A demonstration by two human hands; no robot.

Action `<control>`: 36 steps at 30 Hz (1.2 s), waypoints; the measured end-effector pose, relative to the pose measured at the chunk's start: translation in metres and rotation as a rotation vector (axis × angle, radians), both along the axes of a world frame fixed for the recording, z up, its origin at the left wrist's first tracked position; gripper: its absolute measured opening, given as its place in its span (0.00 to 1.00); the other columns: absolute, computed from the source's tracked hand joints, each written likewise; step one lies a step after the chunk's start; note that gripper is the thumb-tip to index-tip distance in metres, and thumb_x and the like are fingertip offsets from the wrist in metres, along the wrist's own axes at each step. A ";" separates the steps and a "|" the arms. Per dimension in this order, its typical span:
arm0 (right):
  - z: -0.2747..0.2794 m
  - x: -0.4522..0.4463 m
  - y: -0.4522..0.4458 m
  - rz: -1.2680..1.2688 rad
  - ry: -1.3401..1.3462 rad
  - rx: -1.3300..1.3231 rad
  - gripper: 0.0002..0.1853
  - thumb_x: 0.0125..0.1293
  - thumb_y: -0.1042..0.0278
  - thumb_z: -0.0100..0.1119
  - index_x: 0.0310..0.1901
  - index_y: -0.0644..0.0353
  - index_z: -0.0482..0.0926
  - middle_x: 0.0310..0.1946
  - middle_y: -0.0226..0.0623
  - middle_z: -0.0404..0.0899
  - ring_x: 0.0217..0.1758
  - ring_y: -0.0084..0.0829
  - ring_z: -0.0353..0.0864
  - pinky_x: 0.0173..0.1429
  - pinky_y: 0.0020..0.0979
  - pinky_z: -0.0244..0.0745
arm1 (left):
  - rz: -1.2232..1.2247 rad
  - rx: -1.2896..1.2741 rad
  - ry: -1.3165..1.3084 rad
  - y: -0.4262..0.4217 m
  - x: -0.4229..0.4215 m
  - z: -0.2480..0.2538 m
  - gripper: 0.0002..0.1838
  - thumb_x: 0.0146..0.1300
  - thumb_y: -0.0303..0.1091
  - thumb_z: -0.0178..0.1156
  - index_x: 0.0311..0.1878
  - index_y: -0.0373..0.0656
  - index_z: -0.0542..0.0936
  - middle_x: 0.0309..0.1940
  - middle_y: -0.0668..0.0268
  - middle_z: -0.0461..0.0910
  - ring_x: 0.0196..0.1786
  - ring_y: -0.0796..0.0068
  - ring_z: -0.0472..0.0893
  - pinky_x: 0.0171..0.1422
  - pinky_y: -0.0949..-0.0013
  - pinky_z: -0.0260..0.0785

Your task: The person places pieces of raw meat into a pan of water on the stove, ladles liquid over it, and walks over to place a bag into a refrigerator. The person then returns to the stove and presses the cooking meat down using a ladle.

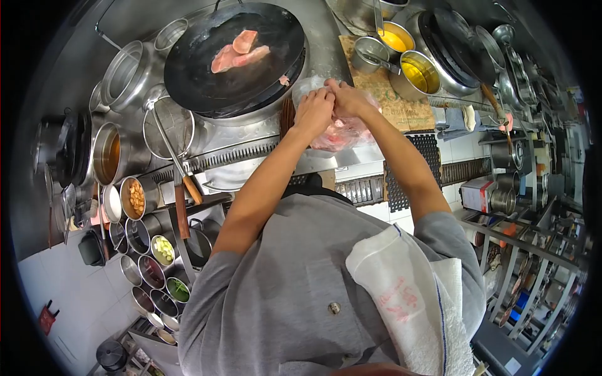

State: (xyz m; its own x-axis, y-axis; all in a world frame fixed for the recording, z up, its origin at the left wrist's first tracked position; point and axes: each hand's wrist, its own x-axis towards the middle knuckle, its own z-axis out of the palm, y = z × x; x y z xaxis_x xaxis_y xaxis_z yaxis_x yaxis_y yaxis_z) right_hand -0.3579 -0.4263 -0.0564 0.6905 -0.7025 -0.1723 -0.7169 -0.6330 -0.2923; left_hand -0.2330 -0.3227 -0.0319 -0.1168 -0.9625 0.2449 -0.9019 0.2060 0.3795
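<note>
A clear plastic bag (335,135) with pink raw meat in it sits at the counter's front edge, right of a large black wok (182,88). My left hand (315,108) has its fingers curled onto the top of the bag. My right hand (347,99) grips the bag's top close beside it, fingers bent and nearly touching the left. Part of the bag's opening is hidden by both hands. In the wok lie a few slices of pink raw meat (238,55), and a small scrap (284,80) rests near its right rim.
Pots of yellow liquid (419,74) stand right of the bag on flattened cardboard (401,113). A wire strainer (168,128) and wooden-handled tools (193,190) lie on the left. Several metal containers (152,272) of ingredients stand lower left. A shelf rack (527,257) is at right.
</note>
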 end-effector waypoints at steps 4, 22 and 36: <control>0.000 -0.001 -0.008 -0.010 -0.054 0.099 0.33 0.47 0.62 0.63 0.56 0.51 0.61 0.45 0.54 0.76 0.51 0.54 0.74 0.50 0.46 0.71 | 0.012 0.003 0.028 0.000 -0.002 0.001 0.13 0.53 0.24 0.53 0.44 0.39 0.75 0.43 0.57 0.74 0.48 0.55 0.75 0.52 0.55 0.66; 0.080 0.099 -0.056 -0.355 -0.649 0.148 0.39 0.41 0.53 0.73 0.53 0.62 0.65 0.42 0.49 0.78 0.44 0.42 0.80 0.48 0.38 0.75 | 0.024 -0.084 0.134 0.012 0.006 -0.018 0.13 0.53 0.25 0.53 0.43 0.37 0.76 0.46 0.53 0.73 0.50 0.52 0.74 0.55 0.54 0.67; -0.031 0.117 -0.020 -0.593 -0.515 0.100 0.05 0.47 0.65 0.66 0.27 0.54 0.85 0.27 0.42 0.83 0.34 0.37 0.84 0.42 0.36 0.77 | 0.108 -0.051 0.054 0.031 0.007 -0.032 0.17 0.53 0.27 0.53 0.47 0.34 0.74 0.46 0.54 0.72 0.48 0.54 0.73 0.53 0.58 0.66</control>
State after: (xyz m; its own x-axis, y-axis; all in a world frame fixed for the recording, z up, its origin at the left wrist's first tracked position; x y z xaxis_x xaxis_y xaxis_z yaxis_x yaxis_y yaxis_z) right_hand -0.2404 -0.4462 -0.0874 0.2158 -0.9763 -0.0147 -0.6854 -0.1408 -0.7144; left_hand -0.2256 -0.2920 -0.0637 0.0019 -0.9550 0.2966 -0.8983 0.1287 0.4201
